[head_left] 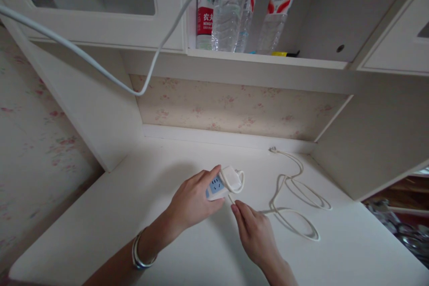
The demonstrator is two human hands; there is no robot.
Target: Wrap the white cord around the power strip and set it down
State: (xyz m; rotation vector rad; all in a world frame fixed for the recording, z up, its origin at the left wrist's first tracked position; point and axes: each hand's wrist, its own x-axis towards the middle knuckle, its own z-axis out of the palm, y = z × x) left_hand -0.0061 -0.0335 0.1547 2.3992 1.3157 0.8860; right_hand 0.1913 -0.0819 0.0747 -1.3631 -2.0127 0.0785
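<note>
My left hand [196,196] is closed around a white power strip [216,190] with blue socket faces, holding it above the desk. A white plug-in adapter [232,178] sits at the strip's far end, with a loop of cable around it. Just below, my right hand [253,230] pinches the white cable [232,199] between thumb and fingers. From the right hand the rest of the cord [284,214] runs off across the desk in loose loops. Its far end [274,149] lies near the back edge.
White desktop [161,241] spreads under both hands, between side panels. Overhead, a shelf [268,59] holds several plastic bottles [228,18] and a yellow-and-black item [279,53]. A thick white cable [100,69] hangs across the upper left.
</note>
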